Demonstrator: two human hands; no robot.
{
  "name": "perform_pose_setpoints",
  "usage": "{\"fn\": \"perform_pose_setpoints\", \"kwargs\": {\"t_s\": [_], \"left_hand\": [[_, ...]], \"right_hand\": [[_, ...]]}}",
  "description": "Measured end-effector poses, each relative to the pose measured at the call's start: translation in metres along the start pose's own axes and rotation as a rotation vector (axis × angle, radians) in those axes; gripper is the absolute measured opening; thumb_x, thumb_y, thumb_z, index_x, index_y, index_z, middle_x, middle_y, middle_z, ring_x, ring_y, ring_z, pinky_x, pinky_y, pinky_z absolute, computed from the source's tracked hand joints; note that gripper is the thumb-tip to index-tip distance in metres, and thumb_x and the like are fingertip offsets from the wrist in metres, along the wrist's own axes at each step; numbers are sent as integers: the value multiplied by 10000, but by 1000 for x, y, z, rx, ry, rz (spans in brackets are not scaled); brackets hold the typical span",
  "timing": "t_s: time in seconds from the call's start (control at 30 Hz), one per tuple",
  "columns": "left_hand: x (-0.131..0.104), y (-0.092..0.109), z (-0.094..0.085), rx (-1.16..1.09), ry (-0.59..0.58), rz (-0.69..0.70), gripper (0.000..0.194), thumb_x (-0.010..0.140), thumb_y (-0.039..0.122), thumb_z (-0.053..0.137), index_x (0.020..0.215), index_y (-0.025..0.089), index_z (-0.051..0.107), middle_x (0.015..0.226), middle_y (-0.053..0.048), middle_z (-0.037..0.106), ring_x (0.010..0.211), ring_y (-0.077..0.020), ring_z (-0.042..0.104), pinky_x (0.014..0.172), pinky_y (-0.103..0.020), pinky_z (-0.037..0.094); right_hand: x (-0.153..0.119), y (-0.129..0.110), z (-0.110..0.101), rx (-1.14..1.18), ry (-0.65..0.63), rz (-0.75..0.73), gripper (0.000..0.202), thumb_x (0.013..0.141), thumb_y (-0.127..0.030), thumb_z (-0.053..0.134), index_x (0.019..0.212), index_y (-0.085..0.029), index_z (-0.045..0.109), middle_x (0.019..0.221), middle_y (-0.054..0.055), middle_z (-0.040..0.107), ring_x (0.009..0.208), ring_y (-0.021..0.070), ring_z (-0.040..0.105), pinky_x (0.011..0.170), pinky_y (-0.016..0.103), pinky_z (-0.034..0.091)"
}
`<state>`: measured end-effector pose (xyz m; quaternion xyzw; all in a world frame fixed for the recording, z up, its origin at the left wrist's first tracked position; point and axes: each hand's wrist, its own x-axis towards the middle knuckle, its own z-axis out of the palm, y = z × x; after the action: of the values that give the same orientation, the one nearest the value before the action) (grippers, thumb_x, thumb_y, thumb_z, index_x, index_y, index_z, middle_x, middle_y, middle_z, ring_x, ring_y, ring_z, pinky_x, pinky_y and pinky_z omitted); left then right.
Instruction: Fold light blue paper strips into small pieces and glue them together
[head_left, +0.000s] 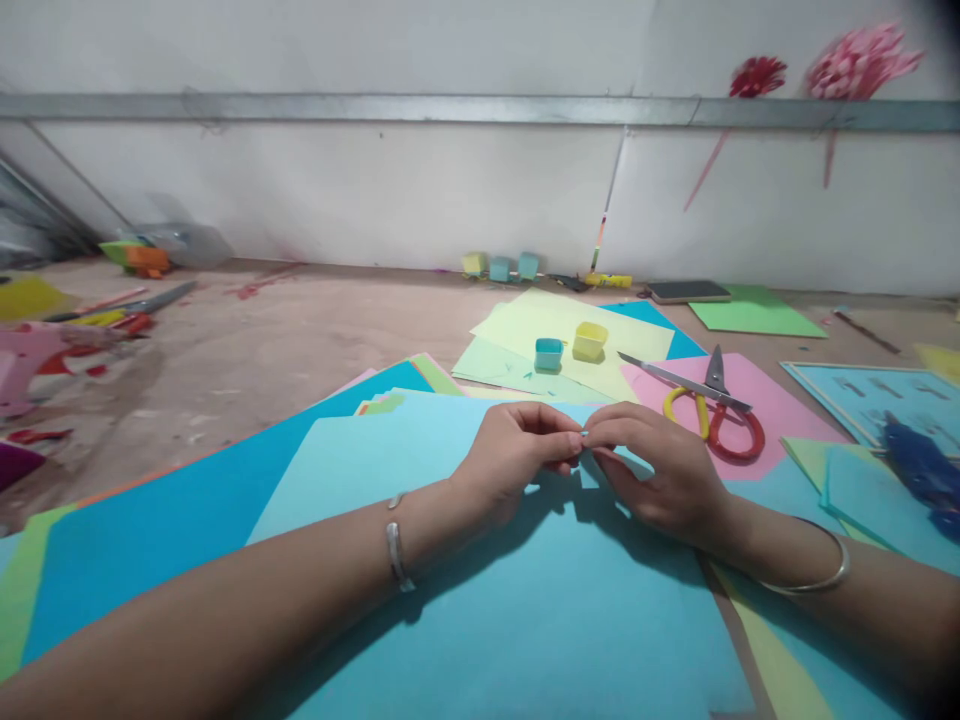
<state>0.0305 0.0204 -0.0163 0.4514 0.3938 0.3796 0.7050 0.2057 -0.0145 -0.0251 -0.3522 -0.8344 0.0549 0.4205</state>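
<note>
My left hand (517, 452) and my right hand (660, 475) meet fingertip to fingertip over a large light-blue paper sheet (480, 620). Between the fingertips shows a sliver of a tiny light-blue strip (584, 433), mostly hidden by the fingers. Thumb and forefinger of the left hand pinch it, and the right fingertips close on it from the other side. Just beyond the hands, a small blue paper cup (548, 353) and a yellow paper cup (589, 341) stand on pale yellow and green sheets (517, 325).
Scissors with yellow and red handles (735, 440) lie on pink paper (795, 400) at right. A dark-blue object (926, 465) rests farther right. Small paper cubes (500, 267) and a phone-like slab (688, 291) sit by the wall. A pink glue gun (30, 355) lies left.
</note>
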Motion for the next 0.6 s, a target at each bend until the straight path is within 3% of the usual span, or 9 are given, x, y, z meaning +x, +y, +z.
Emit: {"fn": "perform_pose_setpoints", "kwargs": {"t_s": [0.37,0.5,0.6], "left_hand": [[7,-11,-3,-136,-17,-31,176,585,163,833,698,85,723,629,-25,659,523,-78,583,554,-219,495],[8,-12,-4,-157,-59,-17,202,586,180,845,709,79,720,614,-32,658,539,-93,590,576,-237,496],[8,-12,-4,-156,-88,-6,223,591,204,852,718,73,724,591,-33,658,545,-94,593,579,-229,487]], "right_hand": [[1,7,2,-3,44,-30,145,892,-94,537,911,-220,604,856,38,692,795,152,668,713,284,556],[2,6,3,23,27,30,120,887,-104,540,871,-206,601,833,40,688,762,151,655,695,281,536],[0,6,5,79,32,155,85,889,-139,550,856,-194,606,822,42,678,744,152,639,683,288,522]]}}
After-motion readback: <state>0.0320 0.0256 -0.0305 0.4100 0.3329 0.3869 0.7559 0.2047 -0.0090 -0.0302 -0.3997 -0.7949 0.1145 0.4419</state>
